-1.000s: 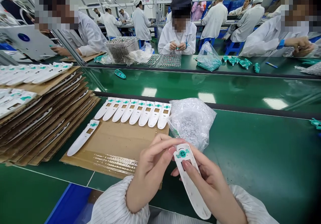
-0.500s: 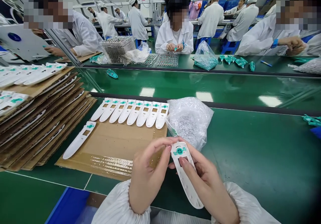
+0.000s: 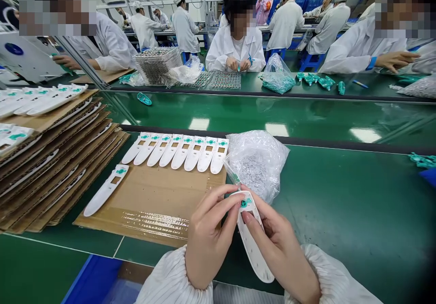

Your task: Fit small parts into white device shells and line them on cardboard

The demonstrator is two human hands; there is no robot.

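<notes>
My right hand (image 3: 279, 242) is closed around a long white plastic casing (image 3: 254, 254) with a small window cut-out, its thumb pressing beside the window. A green piece (image 3: 246, 201) sits at the casing's top end. My left hand (image 3: 213, 236) is closed at that end, fingertips on the green piece and the casing's edge; anything tiny under them is hidden. Just beyond my hands lies a clear plastic bag (image 3: 260, 167) of small translucent parts. To the left, a cardboard sheet (image 3: 163, 190) carries a row of several similar casings (image 3: 185, 152) and a single casing (image 3: 106, 190) apart.
Stacked cardboard layers holding casings (image 3: 64, 167) rise at the left. Behind a black ledge runs a green belt (image 3: 231, 113) with one green part (image 3: 144, 98) on it. Co-workers in white coats sit across, near a bag of green parts (image 3: 278, 83). A blue bin (image 3: 90, 276) is below.
My left hand has shifted slightly right, its fingertips now over part of the green piece at the casing's top. My right hand keeps its hold.
</notes>
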